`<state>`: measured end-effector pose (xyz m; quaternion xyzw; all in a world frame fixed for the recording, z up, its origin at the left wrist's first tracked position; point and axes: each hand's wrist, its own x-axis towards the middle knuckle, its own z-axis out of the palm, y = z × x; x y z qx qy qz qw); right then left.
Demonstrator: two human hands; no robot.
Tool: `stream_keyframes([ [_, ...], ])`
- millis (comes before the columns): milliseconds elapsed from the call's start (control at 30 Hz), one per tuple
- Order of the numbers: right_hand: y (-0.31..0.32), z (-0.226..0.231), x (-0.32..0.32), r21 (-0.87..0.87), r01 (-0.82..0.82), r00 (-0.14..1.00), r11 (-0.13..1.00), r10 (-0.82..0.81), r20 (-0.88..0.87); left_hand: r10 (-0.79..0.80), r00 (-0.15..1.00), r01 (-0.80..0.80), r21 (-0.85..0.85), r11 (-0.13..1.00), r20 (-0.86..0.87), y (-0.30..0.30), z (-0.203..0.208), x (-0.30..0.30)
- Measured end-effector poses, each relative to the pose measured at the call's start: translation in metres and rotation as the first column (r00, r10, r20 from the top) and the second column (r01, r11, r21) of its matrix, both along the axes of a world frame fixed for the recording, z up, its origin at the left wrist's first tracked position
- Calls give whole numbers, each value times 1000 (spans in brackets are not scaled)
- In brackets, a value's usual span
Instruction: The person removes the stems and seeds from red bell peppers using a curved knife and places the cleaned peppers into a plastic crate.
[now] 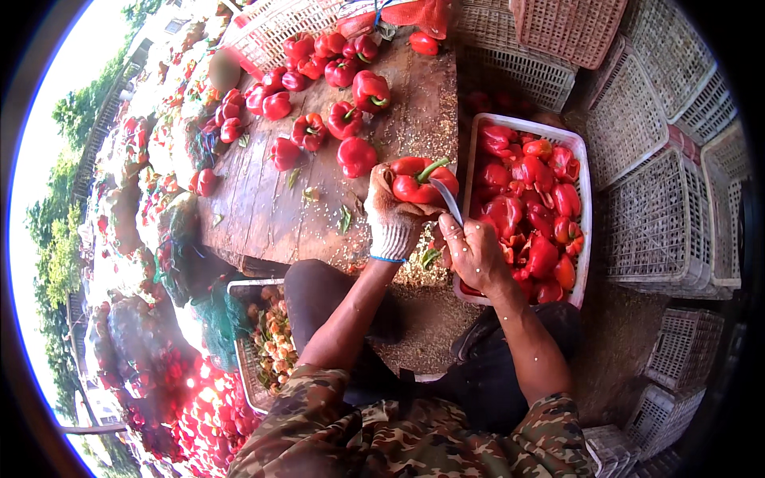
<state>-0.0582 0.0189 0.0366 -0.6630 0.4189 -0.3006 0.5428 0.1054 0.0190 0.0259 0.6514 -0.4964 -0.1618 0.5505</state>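
Note:
My left hand, in a stained white knit glove, is closed around a red bell pepper with its green stem toward the right. In my bare right hand is a small knife, its curved blade against the pepper beside the stem. Pale seeds stick to my right hand and forearm. Several whole red peppers lie on the wooden table beyond my left hand. To the right of the knife stands a white crate of cut, opened red peppers.
A basket of pepper cores sits by my left knee. Mesh sacks of peppers are heaped along the left. Stacked plastic crates line the right side. Seeds and leaf scraps litter the tabletop. A red mesh sack lies at the far edge.

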Motion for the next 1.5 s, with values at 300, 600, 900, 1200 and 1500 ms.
stream_keyframes([
  [300,10,-59,-23,-330,-15,997,944,-12,-80,66,994,-57,113,992,-83,-31,-5,-2],
  [600,-14,-19,-41,-242,179,896,954,-56,441,-405,848,331,253,909,342,4,5,-20],
  [900,-14,-13,-76,-238,39,927,971,54,372,-423,876,468,197,861,-234,12,23,-55],
  [1200,-13,-31,-90,168,-18,906,986,-55,420,-501,800,559,109,822,-329,-1,-66,-42],
  [1500,-15,-66,-87,321,176,735,931,-341,586,-298,429,370,-135,919,-853,-19,-101,-83],
])
